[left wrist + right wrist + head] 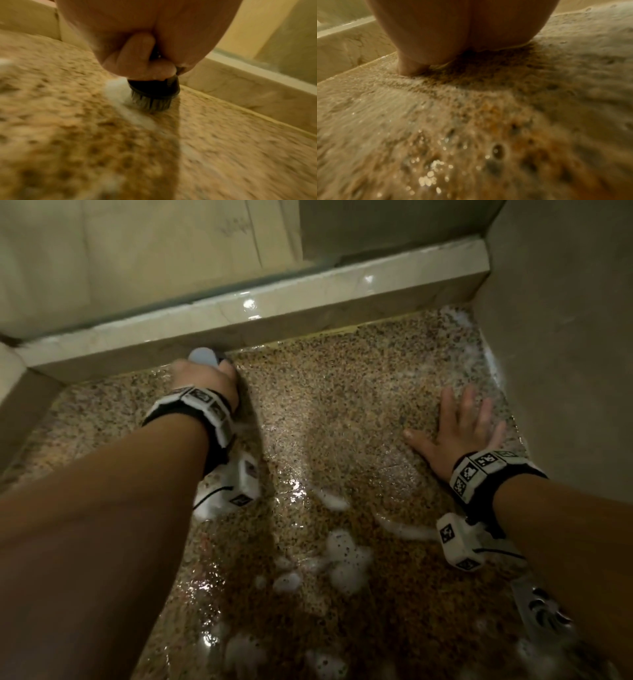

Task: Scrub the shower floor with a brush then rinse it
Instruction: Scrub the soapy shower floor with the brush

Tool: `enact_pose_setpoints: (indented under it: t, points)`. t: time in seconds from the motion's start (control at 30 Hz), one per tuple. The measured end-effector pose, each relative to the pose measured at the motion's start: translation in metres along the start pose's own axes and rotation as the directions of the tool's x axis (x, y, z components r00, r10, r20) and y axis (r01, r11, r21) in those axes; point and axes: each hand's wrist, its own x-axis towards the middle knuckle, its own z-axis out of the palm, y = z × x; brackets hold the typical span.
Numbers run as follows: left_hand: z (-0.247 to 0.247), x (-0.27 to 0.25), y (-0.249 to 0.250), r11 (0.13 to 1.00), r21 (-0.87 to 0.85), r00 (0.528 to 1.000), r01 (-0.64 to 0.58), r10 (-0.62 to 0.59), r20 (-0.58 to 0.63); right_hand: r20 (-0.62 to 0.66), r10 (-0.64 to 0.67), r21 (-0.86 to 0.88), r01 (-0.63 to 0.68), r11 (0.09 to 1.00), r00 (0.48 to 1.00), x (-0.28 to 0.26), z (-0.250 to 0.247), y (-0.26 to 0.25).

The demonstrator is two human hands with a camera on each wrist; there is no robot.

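The speckled brown shower floor [325,412] is wet, with patches of white foam [346,556]. My left hand [205,378] grips a round brush [154,94] with a dark base and grey bristles, its pale top [202,356] showing above my fingers. The bristles press on the floor [223,148] close to the raised curb, with foam [116,89] beside them. My right hand [459,426] lies flat on the wet floor near the right wall, fingers spread; in the right wrist view the heel of that hand [453,40] rests on the soapy floor [471,121].
A glossy pale tile curb [274,309] runs across the far side of the floor, with a glass panel [137,251] above it. A tiled wall [565,337] closes the right side and another wall [20,405] the left. A drain cover [541,607] shows under my right forearm.
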Motion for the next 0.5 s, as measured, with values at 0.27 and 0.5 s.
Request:
enact_pose_setpoints:
  t: [0.27,0.5]
  points:
    - [0.072,-0.071,0.121,0.950,-0.242,0.950,-0.199,0.248,0.191,0.088,-0.003,0.039,0.000,0.999,0.996,-0.004,-0.008,-0.001]
    - [0.087,-0.084,0.125,0.912,-0.218,0.903,-0.347,0.388,0.185,0.105,-0.019,0.059,0.013,0.998,0.994,-0.006,-0.012,-0.001]
